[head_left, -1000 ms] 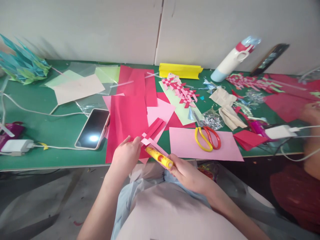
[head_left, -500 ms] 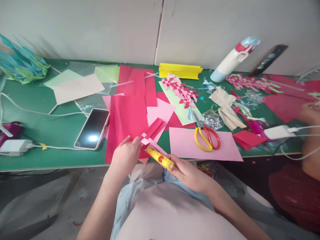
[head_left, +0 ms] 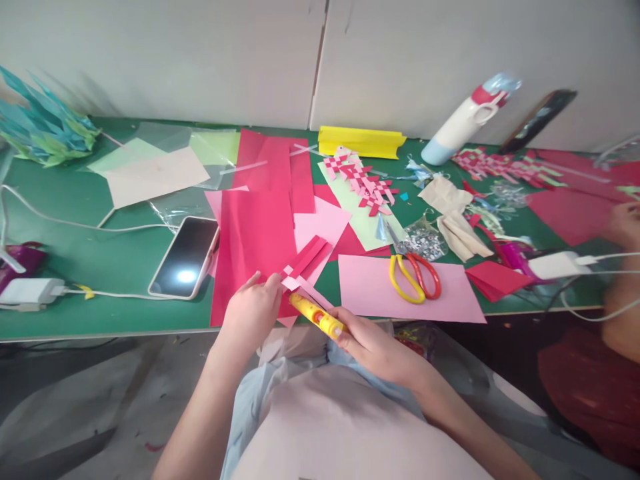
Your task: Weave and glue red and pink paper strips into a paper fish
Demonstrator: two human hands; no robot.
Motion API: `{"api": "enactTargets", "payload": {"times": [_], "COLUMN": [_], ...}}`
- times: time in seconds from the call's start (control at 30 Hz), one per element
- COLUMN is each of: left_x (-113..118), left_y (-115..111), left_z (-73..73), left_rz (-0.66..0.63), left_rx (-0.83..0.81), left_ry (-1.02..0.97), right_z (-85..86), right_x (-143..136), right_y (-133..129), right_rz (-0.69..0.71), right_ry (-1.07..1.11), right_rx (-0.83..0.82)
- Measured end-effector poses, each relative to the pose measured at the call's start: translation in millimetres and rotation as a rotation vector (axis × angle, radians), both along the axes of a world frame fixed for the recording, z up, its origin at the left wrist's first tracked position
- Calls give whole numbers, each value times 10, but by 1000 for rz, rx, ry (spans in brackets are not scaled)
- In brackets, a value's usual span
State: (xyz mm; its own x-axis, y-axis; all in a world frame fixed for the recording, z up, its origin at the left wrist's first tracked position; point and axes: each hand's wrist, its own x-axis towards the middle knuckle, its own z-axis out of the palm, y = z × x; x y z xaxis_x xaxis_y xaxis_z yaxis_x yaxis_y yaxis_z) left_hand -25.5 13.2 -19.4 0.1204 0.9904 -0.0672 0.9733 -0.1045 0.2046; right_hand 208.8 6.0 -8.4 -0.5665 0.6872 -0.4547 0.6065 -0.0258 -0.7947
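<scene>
My left hand (head_left: 255, 308) is closed on a small woven piece of red and pink paper strips (head_left: 311, 257) above the near table edge. Its checkered part shows beside my fingertips, with red strips running up and right. A yellow pen-shaped tool (head_left: 316, 317) with a reddish window lies in my closed right hand (head_left: 373, 343); I cannot make out its exact kind. The tool's far end is close to the woven piece, just below it. Large red paper sheets (head_left: 257, 233) lie under and behind my left hand. To the right, scissors (head_left: 414, 279) with yellow and red handles rest on a pink sheet (head_left: 360, 293).
A lit phone (head_left: 185, 257) lies left, with white cables around. Woven paper fish (head_left: 360, 180), a bag of small silvery pieces (head_left: 425, 240), a bottle (head_left: 465, 123) and a yellow folded paper (head_left: 360, 142) stand or lie behind. At far right is another person's arm (head_left: 623, 287).
The yellow tool has shifted slightly left and down relative to the woven strips. My left hand stays put. The other person's hand at far right has moved slightly.
</scene>
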Motion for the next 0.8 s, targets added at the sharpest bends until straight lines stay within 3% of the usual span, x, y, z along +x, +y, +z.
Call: {"api": "enactTargets", "payload": {"times": [0.47, 0.8], "left_x": [-3, 7], "left_y": [1, 2], "left_z": [-7, 48], "left_rz": [-25, -28], "left_rx": [-10, -35], "left_ry": [8, 31], "right_z": [-30, -59], "right_x": [23, 167], "right_y": [5, 29], "right_rz": [3, -10], "right_ry": [-16, 184], "right_rx": [-15, -48]}}
